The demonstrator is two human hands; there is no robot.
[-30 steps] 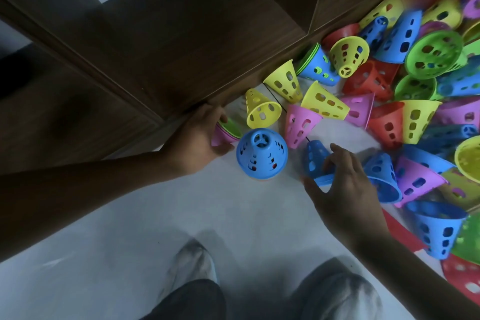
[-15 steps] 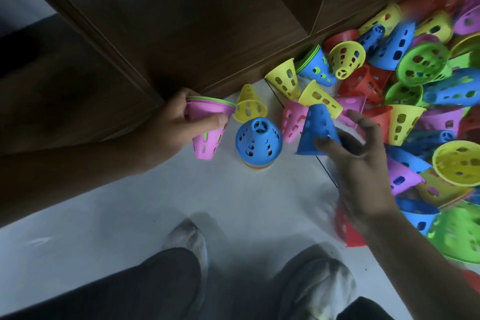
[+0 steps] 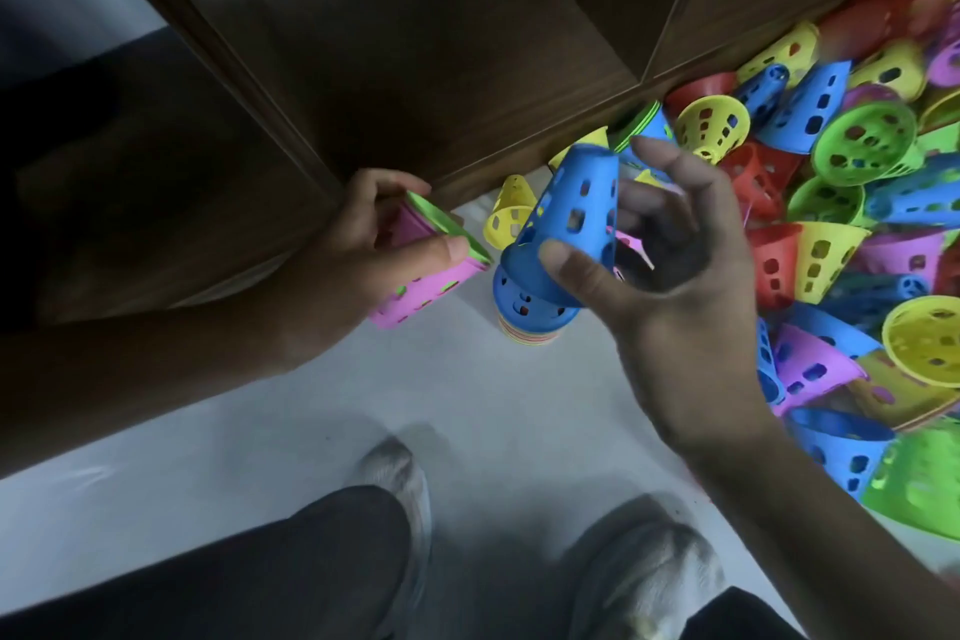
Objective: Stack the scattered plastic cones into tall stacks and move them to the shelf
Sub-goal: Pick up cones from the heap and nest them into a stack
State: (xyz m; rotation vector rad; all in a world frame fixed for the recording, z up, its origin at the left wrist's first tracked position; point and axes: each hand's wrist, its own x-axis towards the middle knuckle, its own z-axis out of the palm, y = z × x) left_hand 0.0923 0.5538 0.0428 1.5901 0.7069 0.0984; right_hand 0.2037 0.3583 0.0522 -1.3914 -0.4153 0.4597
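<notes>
My right hand [image 3: 670, 286] holds a blue perforated cone [image 3: 569, 218], thumb on its rim, just above a floor stack topped by a blue cone [image 3: 524, 312]. My left hand [image 3: 363, 244] grips a short pink stack with a green cone nested inside [image 3: 426, 270], tilted, left of the floor stack. A big pile of scattered cones [image 3: 841, 203] in yellow, red, green, blue and pink lies to the right. The dark wooden shelf [image 3: 441, 68] stands behind the hands.
A yellow cone [image 3: 511, 211] lies on the white floor [image 3: 311, 431] just behind the stack, against the shelf base. My two shoes [image 3: 644, 582] and dark trouser legs are at the bottom of the view.
My right hand has lifted the blue cone up and left, over the floor stack. My left hand has tilted the pink stack and brought it closer to the floor stack.
</notes>
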